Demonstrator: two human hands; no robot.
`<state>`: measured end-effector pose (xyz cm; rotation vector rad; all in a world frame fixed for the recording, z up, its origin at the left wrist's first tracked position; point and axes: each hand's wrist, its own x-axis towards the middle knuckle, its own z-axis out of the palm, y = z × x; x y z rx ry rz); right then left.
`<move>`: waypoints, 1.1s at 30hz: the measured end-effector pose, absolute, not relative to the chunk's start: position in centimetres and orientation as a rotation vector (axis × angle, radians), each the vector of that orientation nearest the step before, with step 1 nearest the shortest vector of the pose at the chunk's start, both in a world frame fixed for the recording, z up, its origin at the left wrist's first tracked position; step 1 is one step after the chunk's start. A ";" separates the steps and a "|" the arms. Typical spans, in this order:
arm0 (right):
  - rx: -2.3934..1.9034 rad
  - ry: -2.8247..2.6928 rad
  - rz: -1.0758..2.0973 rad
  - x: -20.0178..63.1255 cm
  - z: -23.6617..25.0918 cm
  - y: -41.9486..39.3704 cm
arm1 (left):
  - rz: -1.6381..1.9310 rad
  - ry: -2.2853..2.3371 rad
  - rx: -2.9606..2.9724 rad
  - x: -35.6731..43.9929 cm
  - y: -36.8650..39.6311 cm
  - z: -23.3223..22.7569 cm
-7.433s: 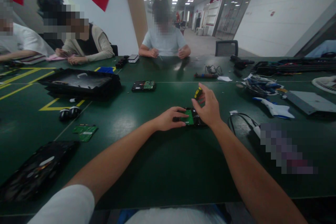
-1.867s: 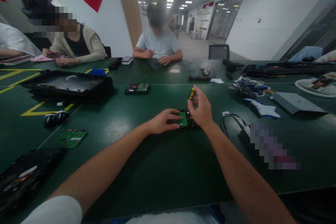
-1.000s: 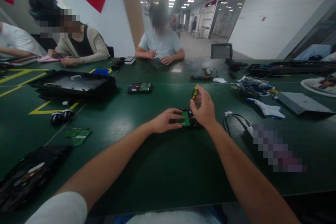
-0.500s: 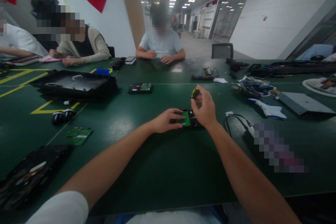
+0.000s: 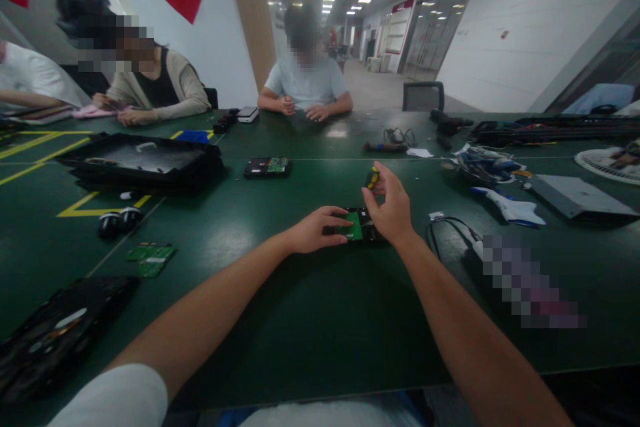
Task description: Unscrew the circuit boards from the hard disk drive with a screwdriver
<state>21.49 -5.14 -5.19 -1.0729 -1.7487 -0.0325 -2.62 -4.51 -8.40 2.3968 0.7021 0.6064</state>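
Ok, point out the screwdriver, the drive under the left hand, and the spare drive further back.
screwdriver (image 5: 371, 177), head view, on its yellow-and-black handle.
hard drive (image 5: 356, 226), head view, on its green circuit board.
second hard drive (image 5: 267, 167), head view, middle of its top face.

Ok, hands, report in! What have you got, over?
Left hand flat on the hard drive. Right hand gripping yellow-and-black screwdriver, upright over it. Nothing in the way.
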 end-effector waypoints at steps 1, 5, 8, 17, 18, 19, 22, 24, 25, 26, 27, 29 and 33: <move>-1.074 -1.752 -0.038 21.5 -5.1 -5.3 | 0.607 0.702 2.396 -2.6 -4.5 -8.5; -1.074 -1.771 -0.061 21.4 -4.9 -5.5 | 0.602 0.703 2.399 -2.6 -4.4 -8.5; -1.072 -1.761 -0.048 21.5 -5.1 -5.3 | 0.594 0.706 2.415 -2.7 -4.4 -8.5; -1.098 -1.745 -0.065 21.5 -4.8 -5.4 | 0.578 0.713 2.409 -2.7 -4.2 -8.8; -1.096 -1.741 -0.062 21.5 -4.8 -5.3 | 0.575 0.713 2.411 -2.7 -4.2 -8.7; -1.092 -1.738 -0.058 21.5 -4.8 -5.3 | 0.573 0.715 2.413 -2.8 -4.3 -8.6; -1.081 -1.736 -0.042 21.5 -5.0 -5.2 | 0.566 0.716 2.421 -2.8 -4.3 -8.4; -1.087 -1.734 -0.035 21.5 -5.1 -5.1 | 0.566 0.711 2.420 -2.8 -4.4 -8.4; -1.094 -1.733 -0.039 21.5 -5.1 -5.1 | 0.567 0.710 2.419 -2.7 -4.4 -8.4; -1.102 -1.733 -0.048 21.5 -5.1 -5.1 | 0.573 0.710 2.419 -2.7 -4.4 -8.4; -1.107 -1.736 -0.059 21.5 -5.1 -5.2 | 0.581 0.710 2.419 -2.7 -4.4 -8.5; -1.105 -1.744 -0.078 21.5 -5.1 -5.2 | 0.599 0.705 2.423 -2.7 -4.3 -8.6; -1.088 -1.752 -0.071 21.5 -5.2 -5.1 | 0.602 0.706 2.424 -2.6 -4.3 -8.8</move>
